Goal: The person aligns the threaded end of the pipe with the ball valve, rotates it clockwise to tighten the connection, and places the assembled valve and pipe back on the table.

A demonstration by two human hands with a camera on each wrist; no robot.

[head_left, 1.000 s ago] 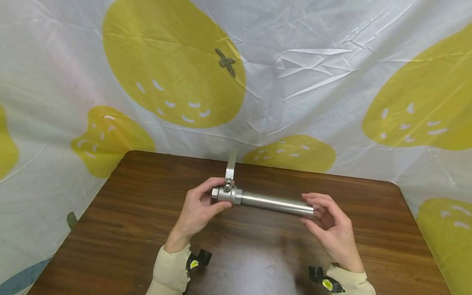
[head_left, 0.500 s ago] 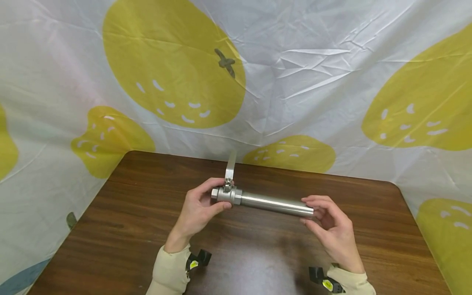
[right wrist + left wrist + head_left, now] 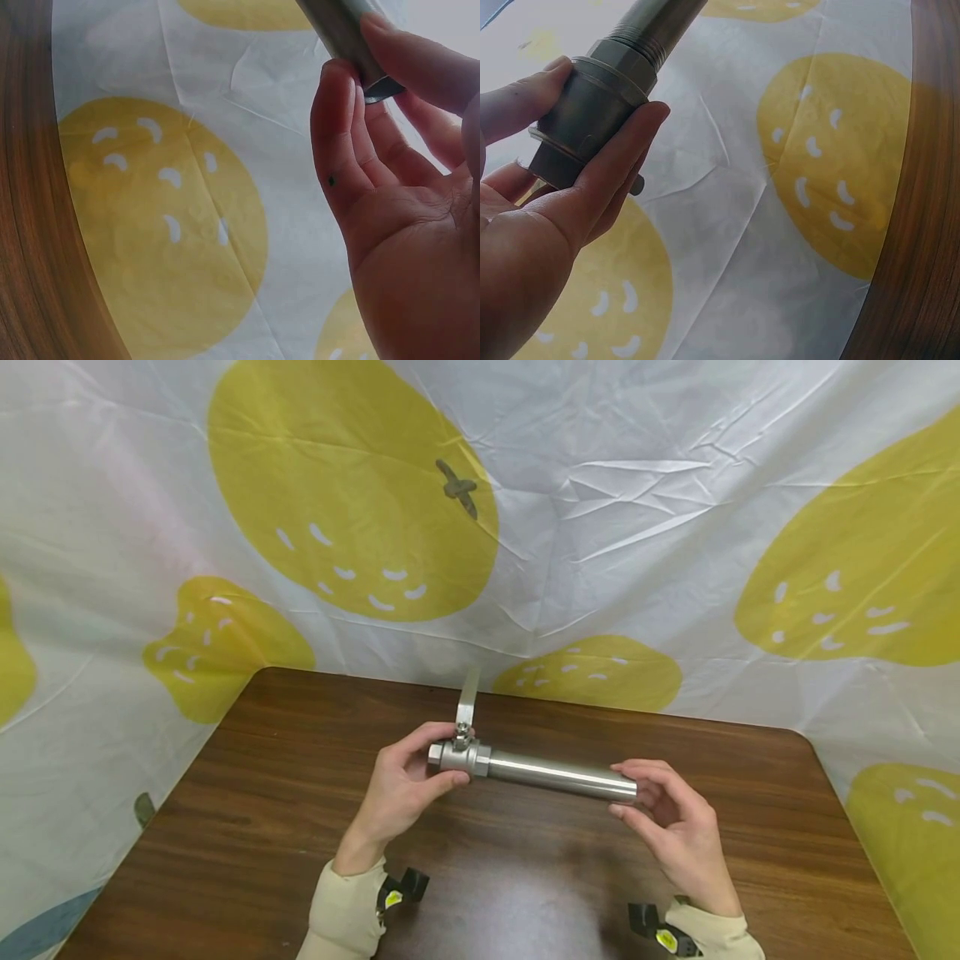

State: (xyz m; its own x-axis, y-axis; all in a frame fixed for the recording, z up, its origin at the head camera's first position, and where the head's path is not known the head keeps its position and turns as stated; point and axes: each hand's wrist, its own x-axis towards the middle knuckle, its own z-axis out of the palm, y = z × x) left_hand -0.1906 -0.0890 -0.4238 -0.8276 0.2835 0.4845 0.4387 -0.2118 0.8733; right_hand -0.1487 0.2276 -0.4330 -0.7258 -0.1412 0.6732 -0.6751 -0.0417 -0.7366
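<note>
Two hands hold one long metal pipe (image 3: 558, 774) up above the brown table (image 3: 262, 827). The left hand (image 3: 401, 785) wraps its thumb and fingers around the thick valve (image 3: 455, 755) at its end of the pipe. A flat handle (image 3: 468, 697) sticks up from the valve, just past the fingers. The right hand (image 3: 667, 814) pinches the other end with its fingertips (image 3: 341, 105).
</note>
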